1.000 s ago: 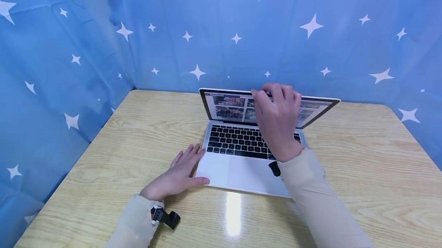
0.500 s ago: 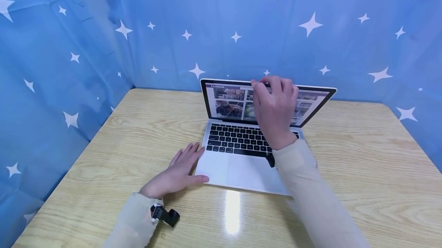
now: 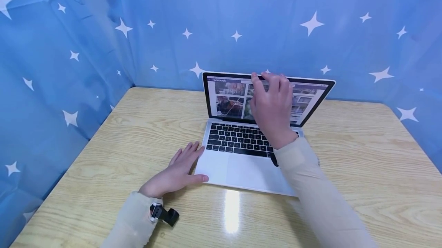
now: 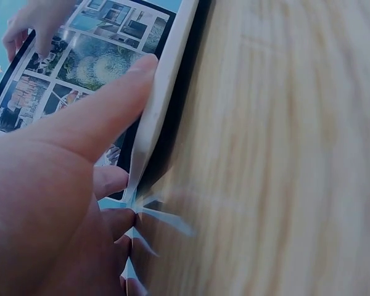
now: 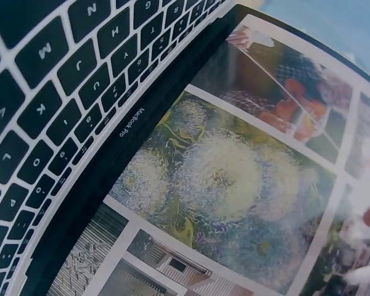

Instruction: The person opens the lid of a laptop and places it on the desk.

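An opened silver laptop sits on the table, with its lit screen leaning back. My left hand lies at the front left corner of the base, fingers extended, thumb along the front edge. From close up, the left thumb rests on the pale front edge of the base. My right hand is at the top edge of the screen, its fingers over the rim and the thumb on the screen side. The right wrist view is filled by the keyboard and pictures on the screen; only a bit of finger shows.
The wood-grain table extends to both sides of the laptop. A blue cloth with white stars hangs behind the table and along its left. A black wrist camera juts from the left wrist.
The laptop's screen has tilted further back, its top edge rising in the head view with my right hand. The right fingers have straightened somewhat. My left hand stays put.
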`<action>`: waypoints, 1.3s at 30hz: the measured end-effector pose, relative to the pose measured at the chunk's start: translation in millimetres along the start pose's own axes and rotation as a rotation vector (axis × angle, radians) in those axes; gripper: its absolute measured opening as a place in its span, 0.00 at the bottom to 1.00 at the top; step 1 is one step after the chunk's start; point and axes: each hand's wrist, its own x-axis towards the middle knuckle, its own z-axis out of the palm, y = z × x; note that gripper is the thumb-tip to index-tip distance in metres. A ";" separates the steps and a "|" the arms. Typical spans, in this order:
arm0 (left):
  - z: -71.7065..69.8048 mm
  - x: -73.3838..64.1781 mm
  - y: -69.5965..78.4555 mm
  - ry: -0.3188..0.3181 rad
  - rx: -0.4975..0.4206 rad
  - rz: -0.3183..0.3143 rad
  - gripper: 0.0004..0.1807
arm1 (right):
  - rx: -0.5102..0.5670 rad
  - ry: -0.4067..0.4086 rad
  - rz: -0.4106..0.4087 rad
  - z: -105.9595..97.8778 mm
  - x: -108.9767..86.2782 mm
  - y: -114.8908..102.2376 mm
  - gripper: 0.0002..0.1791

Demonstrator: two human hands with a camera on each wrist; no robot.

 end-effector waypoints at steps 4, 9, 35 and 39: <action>-0.5 -0.1 0.7 -0.003 -0.011 -0.011 0.49 | -0.012 -0.002 -0.017 1.2 0.7 1.4 0.26; 0.9 1.1 -0.1 -0.006 -0.008 -0.018 0.49 | -0.043 -0.027 -0.026 3.3 0.4 3.9 0.29; -0.7 2.2 -3.0 0.001 0.009 -0.009 0.49 | 0.010 -0.032 0.039 21.7 17.0 12.7 0.26; -0.6 2.5 -4.0 0.005 0.017 0.001 0.49 | 0.022 -0.051 0.047 23.9 16.9 14.0 0.30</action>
